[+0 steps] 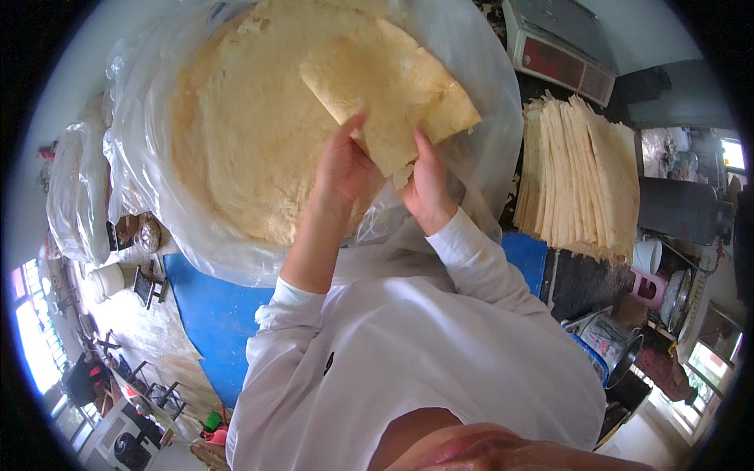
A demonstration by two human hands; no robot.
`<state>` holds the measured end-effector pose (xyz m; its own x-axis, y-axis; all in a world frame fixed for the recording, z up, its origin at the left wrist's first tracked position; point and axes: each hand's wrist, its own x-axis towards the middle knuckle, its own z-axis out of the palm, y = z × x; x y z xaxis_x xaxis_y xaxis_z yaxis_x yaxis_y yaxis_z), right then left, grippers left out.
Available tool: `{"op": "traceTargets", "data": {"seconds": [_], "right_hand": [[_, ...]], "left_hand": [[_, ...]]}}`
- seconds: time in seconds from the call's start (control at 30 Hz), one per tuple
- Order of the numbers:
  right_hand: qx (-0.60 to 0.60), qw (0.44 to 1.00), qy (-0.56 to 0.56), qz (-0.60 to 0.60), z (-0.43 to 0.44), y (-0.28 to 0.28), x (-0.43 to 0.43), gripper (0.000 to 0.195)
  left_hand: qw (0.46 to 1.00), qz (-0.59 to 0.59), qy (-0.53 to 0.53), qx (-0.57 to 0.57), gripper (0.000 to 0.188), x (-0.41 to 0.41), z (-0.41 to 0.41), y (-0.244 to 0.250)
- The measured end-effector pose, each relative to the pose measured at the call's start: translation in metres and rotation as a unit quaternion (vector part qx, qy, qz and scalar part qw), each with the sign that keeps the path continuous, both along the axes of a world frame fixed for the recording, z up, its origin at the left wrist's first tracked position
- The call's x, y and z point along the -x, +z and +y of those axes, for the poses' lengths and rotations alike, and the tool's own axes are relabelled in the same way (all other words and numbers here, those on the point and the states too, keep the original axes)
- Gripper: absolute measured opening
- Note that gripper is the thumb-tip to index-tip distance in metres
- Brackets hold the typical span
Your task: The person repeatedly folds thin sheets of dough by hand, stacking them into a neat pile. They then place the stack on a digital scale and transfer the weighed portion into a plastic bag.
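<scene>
A large round stack of thin, pale yellow sheets (253,129), which look like dough or bean-curd skin, lies in clear plastic sheeting (147,176). Above it, a folded sheet (383,82) of the same material is between my hands. My left hand (347,159) grips its near left edge with the thumb on top. My right hand (429,176) pinches its near corner at the right, where a small torn flap shows. The sheet's far part fans out to a rounded edge at the upper right.
Folded sheets (580,176) form a thick pile at the right, beside a weighing scale (559,59). Another plastic-wrapped bundle (79,188) is at the far left. A blue surface (218,318) shows below the plastic. A metal bucket (612,341) and a white tub (647,256) stand at the right.
</scene>
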<state>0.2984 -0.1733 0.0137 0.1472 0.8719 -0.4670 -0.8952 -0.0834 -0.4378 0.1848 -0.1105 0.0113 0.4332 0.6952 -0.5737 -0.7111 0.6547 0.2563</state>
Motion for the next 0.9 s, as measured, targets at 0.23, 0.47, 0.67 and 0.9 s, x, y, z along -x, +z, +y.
{"op": "traceTargets", "data": {"seconds": [0.23, 0.47, 0.67, 0.9], "right_hand": [[0.151, 0.863, 0.345, -0.337, -0.019, 0.045, -0.046, 0.05], [-0.013, 0.983, 0.054, -0.178, -0.028, 0.018, -0.021, 0.044], [-0.118, 0.942, -0.009, -0.315, -0.057, 0.071, -0.035, 0.044], [-0.161, 0.901, -0.245, -0.321, -0.152, 0.184, -0.177, 0.043]], "left_hand": [[0.997, 0.012, -0.012, -0.069, 0.037, 0.003, -0.024, 0.018], [0.982, 0.161, -0.042, -0.084, 0.037, 0.023, -0.035, 0.026], [0.99, 0.023, -0.039, -0.131, 0.039, 0.036, 0.02, 0.065], [0.78, -0.425, -0.375, -0.265, 0.032, -0.167, 0.016, 0.193]]}}
